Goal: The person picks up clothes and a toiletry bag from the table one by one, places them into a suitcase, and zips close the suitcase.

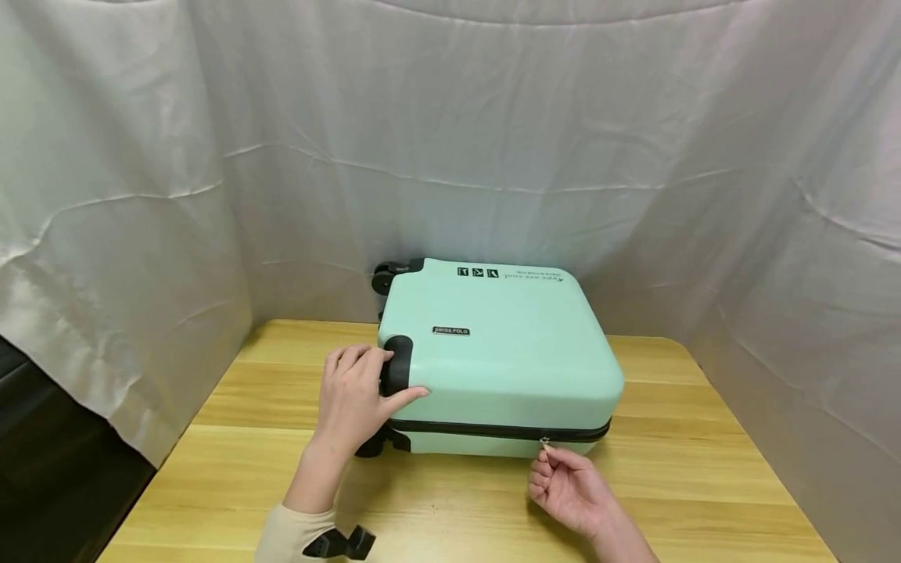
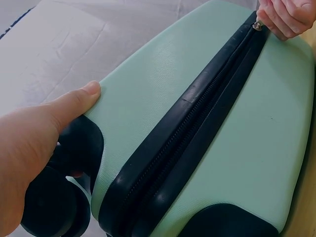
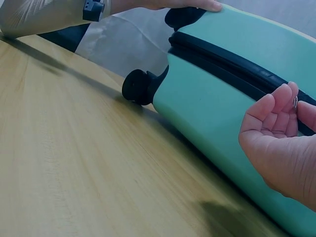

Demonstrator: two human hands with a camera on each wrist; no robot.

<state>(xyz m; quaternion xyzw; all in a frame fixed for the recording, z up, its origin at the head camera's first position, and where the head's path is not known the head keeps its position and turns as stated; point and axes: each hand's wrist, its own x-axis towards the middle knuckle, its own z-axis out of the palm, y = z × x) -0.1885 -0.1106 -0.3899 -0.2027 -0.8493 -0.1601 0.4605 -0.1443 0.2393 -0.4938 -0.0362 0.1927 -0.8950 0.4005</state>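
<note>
A mint-green hard-shell suitcase (image 1: 507,344) lies flat on the table, its wheels toward the left. My left hand (image 1: 352,399) grips its near left corner at the black corner guard (image 1: 397,364), thumb laid along the front side and fingers around the wheel end. In the left wrist view that thumb (image 2: 81,101) presses on the green shell beside the guard. Low on the front side, toward the right end, my right hand (image 1: 570,489) pinches the metal zipper pull (image 3: 295,102) between thumb and fingers. The black zipper (image 2: 182,116) runs along the front side.
The wooden table (image 1: 450,508) extends in front of the suitcase and to both sides. Pale grey curtains (image 1: 464,141) hang behind and at the sides. Black wheels (image 3: 137,87) jut from the suitcase's left end.
</note>
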